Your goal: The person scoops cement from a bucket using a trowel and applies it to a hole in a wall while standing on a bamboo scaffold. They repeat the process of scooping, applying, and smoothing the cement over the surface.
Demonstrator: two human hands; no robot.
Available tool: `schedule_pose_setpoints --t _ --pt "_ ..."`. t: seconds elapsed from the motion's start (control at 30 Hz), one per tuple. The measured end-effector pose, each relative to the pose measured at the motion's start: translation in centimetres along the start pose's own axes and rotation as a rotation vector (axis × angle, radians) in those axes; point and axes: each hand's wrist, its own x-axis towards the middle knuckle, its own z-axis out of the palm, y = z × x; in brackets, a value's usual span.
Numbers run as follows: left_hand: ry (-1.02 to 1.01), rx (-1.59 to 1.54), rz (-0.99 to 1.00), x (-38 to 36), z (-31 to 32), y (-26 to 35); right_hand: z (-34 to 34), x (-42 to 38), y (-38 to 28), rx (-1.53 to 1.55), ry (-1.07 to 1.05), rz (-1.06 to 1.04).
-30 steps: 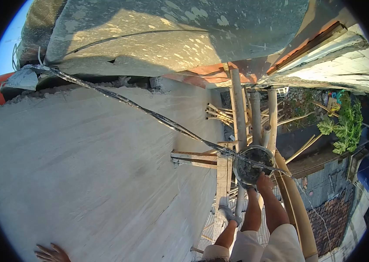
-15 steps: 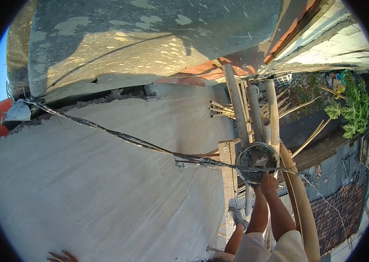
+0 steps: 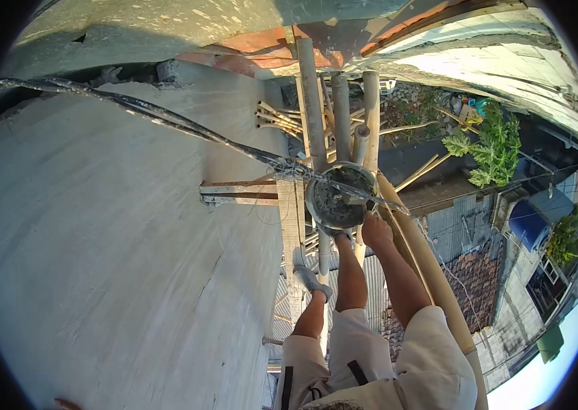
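Note:
My right hand (image 3: 376, 230) is closed in a fist at the near rim of a round bucket (image 3: 311, 205). It grips what looks like a trowel (image 3: 354, 199), whose flat blade lies in the wet grey mortar (image 3: 333, 208); the fist hides the handle. Of my left hand (image 3: 65, 404), only a fingertip shows at the bottom left edge, stretched out against the smooth grey wall (image 3: 132, 273). The bucket stands among the bamboo poles, just beyond my feet.
Twisted cables (image 3: 186, 128) cross above the bucket. A wooden plank (image 3: 290, 232) and upright bamboo poles (image 3: 311, 102) form scaffolding beside the wall. A thick curved bamboo pole (image 3: 432, 273) runs along the right. Far below lie tiled and corrugated roofs (image 3: 470, 280) and a leafy plant (image 3: 490, 147).
My view has shifted right and down, so the bucket appears farther left and higher. My right hand stays at the bucket. My left hand has nearly left the view.

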Motion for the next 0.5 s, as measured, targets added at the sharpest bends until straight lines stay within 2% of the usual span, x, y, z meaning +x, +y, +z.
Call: schedule_pose_setpoints --t 0.07,0.13,0.23,0.27,0.37,0.43,0.5 --pt "0.025 0.02 0.032 -0.3 0.6 -0.2 -1.0 1.9 -1.8 -0.05 0.025 -0.064" --pt "0.087 0.04 0.073 -0.2 0.8 -0.4 1.5 6.4 -3.0 -0.096 0.047 -0.163" --pt "0.11 0.046 0.079 -0.4 1.6 -0.9 5.7 8.6 -4.3 -0.1 0.072 -0.026" --pt "0.191 0.082 0.106 -0.4 1.9 -0.7 6.4 8.0 -3.6 -0.112 0.075 -0.023" --pt "0.223 0.187 0.153 -0.5 2.8 -1.9 7.4 4.7 -0.8 -0.121 0.087 0.078" --pt "0.174 0.111 0.111 -0.2 1.8 -1.3 5.3 1.6 0.5 -0.267 0.025 -0.051" --pt "0.129 0.033 0.056 -0.5 1.3 -0.7 2.3 0.0 -0.6 -0.298 0.019 -0.064"
